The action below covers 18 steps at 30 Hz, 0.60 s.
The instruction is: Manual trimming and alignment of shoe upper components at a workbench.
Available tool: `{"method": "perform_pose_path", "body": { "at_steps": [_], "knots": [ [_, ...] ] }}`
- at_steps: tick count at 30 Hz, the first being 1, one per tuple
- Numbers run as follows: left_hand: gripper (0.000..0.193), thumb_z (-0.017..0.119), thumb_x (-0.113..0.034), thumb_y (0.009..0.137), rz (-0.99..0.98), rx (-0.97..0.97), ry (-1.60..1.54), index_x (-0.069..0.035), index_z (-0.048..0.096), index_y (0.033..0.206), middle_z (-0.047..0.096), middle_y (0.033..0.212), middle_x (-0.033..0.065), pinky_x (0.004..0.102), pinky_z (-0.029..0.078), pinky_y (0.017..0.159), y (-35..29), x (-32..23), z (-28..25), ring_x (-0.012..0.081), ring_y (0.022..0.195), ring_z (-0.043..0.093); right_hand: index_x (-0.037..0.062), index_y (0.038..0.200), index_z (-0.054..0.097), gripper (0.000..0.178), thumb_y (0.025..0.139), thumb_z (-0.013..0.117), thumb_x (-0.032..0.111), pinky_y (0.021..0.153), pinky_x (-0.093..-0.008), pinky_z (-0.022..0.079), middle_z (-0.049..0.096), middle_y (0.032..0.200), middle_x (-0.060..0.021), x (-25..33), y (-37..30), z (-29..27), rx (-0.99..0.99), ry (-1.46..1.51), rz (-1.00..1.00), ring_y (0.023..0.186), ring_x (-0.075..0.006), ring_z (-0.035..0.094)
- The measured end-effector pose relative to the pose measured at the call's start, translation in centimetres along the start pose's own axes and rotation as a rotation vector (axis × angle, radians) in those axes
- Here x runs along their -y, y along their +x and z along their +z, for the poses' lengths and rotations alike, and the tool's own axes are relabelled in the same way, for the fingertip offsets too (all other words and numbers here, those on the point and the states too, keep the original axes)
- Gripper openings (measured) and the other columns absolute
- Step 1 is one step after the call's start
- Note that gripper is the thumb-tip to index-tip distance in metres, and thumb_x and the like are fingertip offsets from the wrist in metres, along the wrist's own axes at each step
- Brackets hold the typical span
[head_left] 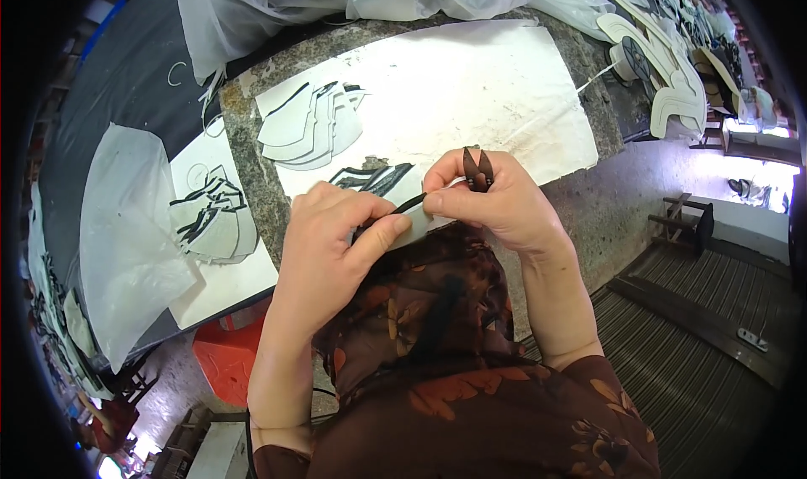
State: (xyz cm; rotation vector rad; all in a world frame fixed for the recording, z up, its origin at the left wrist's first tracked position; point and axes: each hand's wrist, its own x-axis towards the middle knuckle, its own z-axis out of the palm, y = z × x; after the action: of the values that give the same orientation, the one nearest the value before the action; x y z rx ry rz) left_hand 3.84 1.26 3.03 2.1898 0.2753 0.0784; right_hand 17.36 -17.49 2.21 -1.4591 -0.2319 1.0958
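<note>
Between my two hands is a light grey cut piece (pixel 415 225) with a black strip along its upper edge. My left hand (pixel 329 233) pinches its left part between thumb and fingers. At its right end, my right hand (pixel 514 200) grips the edge with thumb and forefinger. Dark thread snips (pixel 478 171) sit in that same right hand, blades pointing away from me. Just beyond my hands lie dark-edged pieces (pixel 380 179) on a white sheet (pixel 471 75). Farther left on it, grey pieces (pixel 307 134) with black edges overlap in a stack. My fingers cover part of the held piece.
More black-edged grey pieces (pixel 223 233) lie at left beside a translucent plastic sheet (pixel 126 243). Plastic bags (pixel 261 16) line the far side. At right stand a spool (pixel 629 60) of white tape and cream cut pieces (pixel 679 105). A red stool (pixel 223 361) is below the table.
</note>
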Motion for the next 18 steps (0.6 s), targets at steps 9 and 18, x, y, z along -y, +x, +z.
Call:
{"method": "perform_pose_path", "body": {
  "at_steps": [9, 18],
  "knots": [
    [0.033, 0.074, -0.008, 0.092, -0.392, 0.339, -0.718, 0.001, 0.071, 0.124, 0.068, 0.087, -0.0025, 0.0209, 0.045, 0.073, -0.1, 1.3, -1.9, 0.0051, 0.079, 0.057, 0.0034, 0.093, 0.071, 0.013, 0.085, 0.079, 0.01, 0.059, -0.0189, 0.04, 0.067, 0.076, 0.0025, 0.5, -0.4, 0.1, 0.001, 0.054, 0.031, 0.065, -0.0021, 0.055],
    [0.052, 0.075, -0.012, 0.091, -0.311, 0.407, -0.777, 0.001, 0.061, 0.14, 0.068, 0.097, 0.0003, 0.022, 0.047, 0.08, 0.7, 1.7, -2.4, 0.0056, 0.086, 0.058, 0.0024, 0.093, 0.071, 0.012, 0.086, 0.077, 0.011, 0.064, -0.0199, 0.042, 0.065, 0.077, 0.0035, 0.3, -0.6, -0.2, 0.057, 0.038, 0.078, 0.07, -0.0028, 0.055]
  ]
}}
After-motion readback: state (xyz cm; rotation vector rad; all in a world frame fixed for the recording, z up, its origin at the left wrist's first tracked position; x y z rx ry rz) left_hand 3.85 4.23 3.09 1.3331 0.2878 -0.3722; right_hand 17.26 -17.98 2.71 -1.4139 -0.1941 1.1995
